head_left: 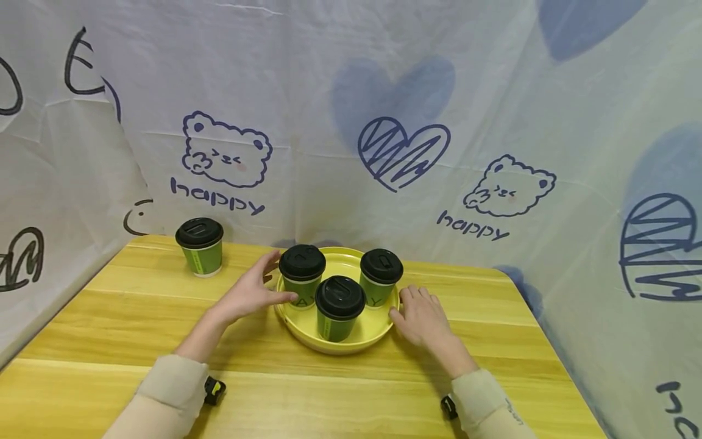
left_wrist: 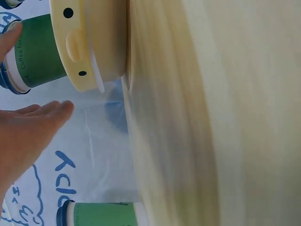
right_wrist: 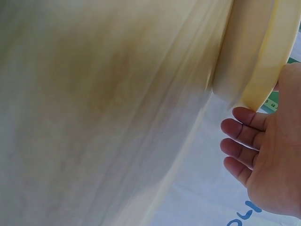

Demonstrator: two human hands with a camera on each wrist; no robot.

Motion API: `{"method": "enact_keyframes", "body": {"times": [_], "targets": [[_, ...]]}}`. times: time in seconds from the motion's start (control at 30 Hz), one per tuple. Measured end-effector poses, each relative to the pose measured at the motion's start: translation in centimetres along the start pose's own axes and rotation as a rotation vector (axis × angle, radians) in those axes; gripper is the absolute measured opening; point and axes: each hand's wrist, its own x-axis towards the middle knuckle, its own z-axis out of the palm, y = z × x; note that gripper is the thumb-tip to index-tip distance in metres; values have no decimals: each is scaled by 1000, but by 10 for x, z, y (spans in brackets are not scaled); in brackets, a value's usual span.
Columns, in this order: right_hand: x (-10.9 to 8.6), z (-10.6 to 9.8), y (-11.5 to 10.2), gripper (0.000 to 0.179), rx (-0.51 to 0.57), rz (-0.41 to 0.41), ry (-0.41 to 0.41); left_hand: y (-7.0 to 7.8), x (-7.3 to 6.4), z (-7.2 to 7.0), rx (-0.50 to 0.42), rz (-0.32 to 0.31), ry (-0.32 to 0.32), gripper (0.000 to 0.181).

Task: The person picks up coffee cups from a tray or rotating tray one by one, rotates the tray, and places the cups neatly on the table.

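Three green paper cups with black lids stand upright in a round yellow tray: a left cup [head_left: 301, 271], a front cup [head_left: 340, 308] and a right cup [head_left: 381, 275]. The tray [head_left: 329, 347] has a raised rim, with black dots on its outer wall in the left wrist view. My left hand [head_left: 253, 294] is spread beside the left cup, its thumb in front; the left wrist view shows the fingers [left_wrist: 49, 112] apart from that cup. At the tray's right side, my right hand [head_left: 425, 317] holds the rim between thumb and index finger, the other fingers loosely bent outside.
Another lidded green cup [head_left: 203, 247] stands on the wooden table [head_left: 340, 396] at the back left. A white cloth [head_left: 312, 122] with printed bears and hearts hangs behind the table and along its sides.
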Motion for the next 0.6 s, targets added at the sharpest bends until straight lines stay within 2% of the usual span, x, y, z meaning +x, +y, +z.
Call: {"method": "enact_keyframes", "body": {"times": [0.17, 0.3, 0.43, 0.6], "targets": [[-1, -1, 0, 35, 3, 4, -6, 1, 8, 7, -146, 53, 10, 105], [0, -1, 0, 34, 4, 9, -5, 3, 14, 13, -203, 56, 16, 102], [0, -1, 1, 34, 9, 8, -6, 4, 19, 17, -189, 41, 40, 103], [1, 0, 1, 35, 10, 10, -12, 3, 21, 20, -129, 29, 59, 105]]}}
